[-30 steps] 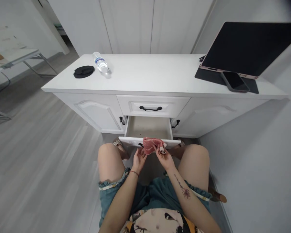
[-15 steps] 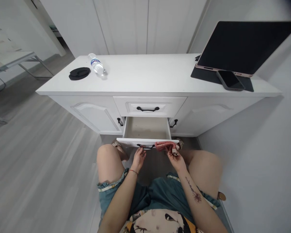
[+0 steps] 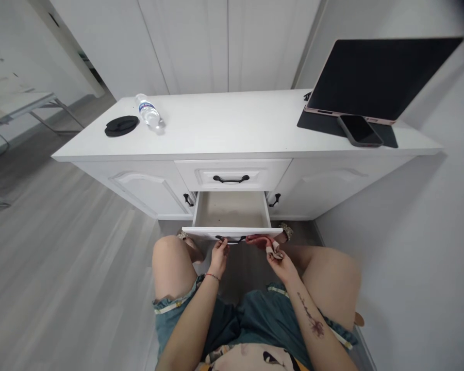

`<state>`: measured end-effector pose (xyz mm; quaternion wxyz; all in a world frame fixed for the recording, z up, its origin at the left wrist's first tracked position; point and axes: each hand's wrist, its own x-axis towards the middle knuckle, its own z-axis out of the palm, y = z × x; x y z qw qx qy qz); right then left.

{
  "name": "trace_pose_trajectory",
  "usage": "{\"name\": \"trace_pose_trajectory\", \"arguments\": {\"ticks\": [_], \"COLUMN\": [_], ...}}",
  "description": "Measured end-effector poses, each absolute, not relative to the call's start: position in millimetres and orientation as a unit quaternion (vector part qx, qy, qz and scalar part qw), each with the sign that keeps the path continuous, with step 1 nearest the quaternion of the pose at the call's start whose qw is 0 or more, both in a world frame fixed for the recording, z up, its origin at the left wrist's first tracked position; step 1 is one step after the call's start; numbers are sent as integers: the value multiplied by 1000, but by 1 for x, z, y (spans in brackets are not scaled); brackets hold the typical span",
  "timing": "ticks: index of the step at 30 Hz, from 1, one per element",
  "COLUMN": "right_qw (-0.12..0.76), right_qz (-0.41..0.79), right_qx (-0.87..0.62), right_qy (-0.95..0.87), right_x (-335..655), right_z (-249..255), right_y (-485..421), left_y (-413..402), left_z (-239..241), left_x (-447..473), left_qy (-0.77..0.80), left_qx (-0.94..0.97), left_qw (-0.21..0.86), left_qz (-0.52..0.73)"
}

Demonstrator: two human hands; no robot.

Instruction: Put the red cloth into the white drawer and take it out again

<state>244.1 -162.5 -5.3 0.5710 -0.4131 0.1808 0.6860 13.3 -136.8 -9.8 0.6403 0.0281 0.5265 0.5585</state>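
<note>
A white lower drawer (image 3: 232, 231) is pulled out of the cabinet between my knees. Its pale inside is visible, with only a tiny dark speck in it. My left hand (image 3: 218, 257) has its fingertips closed on the left part of the black drawer handle (image 3: 237, 240). In my right hand (image 3: 283, 267) a reddish cloth with a pale patterned part (image 3: 263, 243) is pinched. The cloth hangs in front of the right end of the drawer front, crumpled, its far end beside the handle.
On the white cabinet top (image 3: 224, 126) are a clear plastic bottle (image 3: 150, 112), a flat black item (image 3: 121, 125), an open laptop (image 3: 382, 77) and a phone (image 3: 359, 130). A closed upper drawer (image 3: 201, 174) sits above the open one. The wall (image 3: 410, 247) is close on my right.
My right hand has turned the cloth, which now hangs looser and lower with more of its pale part showing. My left hand stays at the handle. The view has shifted slightly.
</note>
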Motion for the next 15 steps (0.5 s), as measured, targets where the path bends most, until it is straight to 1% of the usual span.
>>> {"name": "trace_pose_trajectory", "arguments": {"ticks": [6,12,15], "right_qw": [508,503,527], "right_qz": [704,704,722], "right_qx": [-477,-484,-440], "right_qy": [138,133,85], "right_x": [228,211,204], "right_z": [-43,-67,-76], "right_y": [-168,-175,-177], "left_y": [-126,-100,-83], "left_z": [-15,-10,-7], "left_x": [11,14,15], "left_qy": [565,592,608], "left_qx": [53,66,65], "left_qw": [613,606,599], "left_qz": [550,528,517]}}
